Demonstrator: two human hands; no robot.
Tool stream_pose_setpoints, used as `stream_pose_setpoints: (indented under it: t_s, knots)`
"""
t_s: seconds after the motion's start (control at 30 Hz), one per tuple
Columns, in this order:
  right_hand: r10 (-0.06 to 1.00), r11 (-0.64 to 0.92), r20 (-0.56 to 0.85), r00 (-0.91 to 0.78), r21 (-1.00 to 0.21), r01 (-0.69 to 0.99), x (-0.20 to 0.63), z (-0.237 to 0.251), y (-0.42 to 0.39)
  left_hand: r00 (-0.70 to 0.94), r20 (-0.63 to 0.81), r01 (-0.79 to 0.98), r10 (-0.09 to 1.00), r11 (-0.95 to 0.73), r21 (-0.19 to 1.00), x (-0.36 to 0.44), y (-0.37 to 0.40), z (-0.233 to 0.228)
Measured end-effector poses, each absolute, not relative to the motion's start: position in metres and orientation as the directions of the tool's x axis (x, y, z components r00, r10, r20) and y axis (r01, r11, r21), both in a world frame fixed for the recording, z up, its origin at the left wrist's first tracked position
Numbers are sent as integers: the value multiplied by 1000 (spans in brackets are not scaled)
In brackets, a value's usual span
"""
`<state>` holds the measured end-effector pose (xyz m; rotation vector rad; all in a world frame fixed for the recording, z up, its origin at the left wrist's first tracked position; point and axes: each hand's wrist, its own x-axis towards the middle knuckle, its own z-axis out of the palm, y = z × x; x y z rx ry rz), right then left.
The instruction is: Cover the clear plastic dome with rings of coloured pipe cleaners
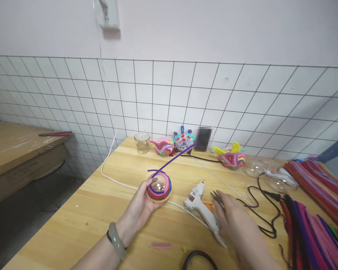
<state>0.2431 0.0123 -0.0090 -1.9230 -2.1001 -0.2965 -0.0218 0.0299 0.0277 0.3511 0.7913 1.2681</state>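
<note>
Two hands work over a pale wooden surface (101, 210) whose left edge runs diagonally, with bare board between that edge and the clear dome (159, 187). Well to the right of the dome lies a thick spread of coloured pipe cleaners (312, 225), crowding the surface's right side. Behind the dome, against the tiled wall, stand three finished colourful figures (183, 140) and a small glass cup (142, 142). Just right of the dome a white glue gun (202, 210) lies with its nozzle pointing up toward the wall, its long axis slanting toward the near right. The left hand (139, 210) cups the dome from below, fingers (151, 182) curled on its rim; the dome is transparent, ringed with red, yellow and blue bands. A purple pipe cleaner (174, 159) loops on top of it and stretches away up and right toward the figures. The right hand (239, 225), blurred, rests right of the glue gun, its fingers closed on small dark scissors (217, 198).
</note>
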Motion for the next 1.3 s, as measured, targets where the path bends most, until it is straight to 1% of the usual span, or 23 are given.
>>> stream_pose_setpoints:
  t_s: [0.1,0.2,0.27,0.33,0.4,0.47,0.53,0.6,0.63,0.7,0.73,0.8,0.87,0.93,1.17,1.3]
  knots:
    - [955,37,293,-45,33,999,259,-3,14,100,-340,-703,935,308,641,-21,31,28]
    - [968,23,249,-41,74,997,265,-5,14,136,-342,-702,930,334,629,-21,31,27]
    - [970,13,242,-28,64,998,266,-5,16,158,-338,-709,928,345,615,-21,30,28]
    - [968,-17,250,12,16,1000,267,-3,18,165,-338,-715,926,349,606,-21,30,29]
    - [959,-43,277,60,-65,997,269,1,21,169,-342,-718,924,353,599,-21,29,30]
    - [948,-31,310,79,-156,987,266,6,20,173,-351,-719,920,362,593,-20,29,32]
    - [943,58,331,48,-304,951,257,9,15,178,-366,-718,914,375,587,-19,28,32]
    - [937,226,348,-25,-552,802,240,11,5,180,-378,-713,908,385,585,-18,27,32]
    - [929,296,363,-68,-622,724,229,10,-1,183,-381,-711,906,390,585,-17,26,32]
    - [925,354,356,-134,-673,650,210,8,-12,184,-383,-707,905,393,588,-15,24,31]
    - [925,351,364,-111,-702,620,201,6,-17,187,-378,-708,907,391,588,-14,23,31]
    - [923,370,366,-121,-751,547,189,2,-25,205,-351,-714,914,385,585,-12,21,31]
    - [917,394,365,-161,-766,508,182,0,-30,240,-307,-718,921,381,583,-10,18,31]
    - [906,420,372,-200,-750,511,179,-1,-33,271,-285,-715,919,391,580,-8,16,30]
    - [871,486,431,-234,-689,538,175,-1,-34,311,-292,-717,905,425,552,-3,11,32]
    - [867,492,430,-251,-666,560,176,1,-34,317,-282,-717,906,423,554,-1,11,35]
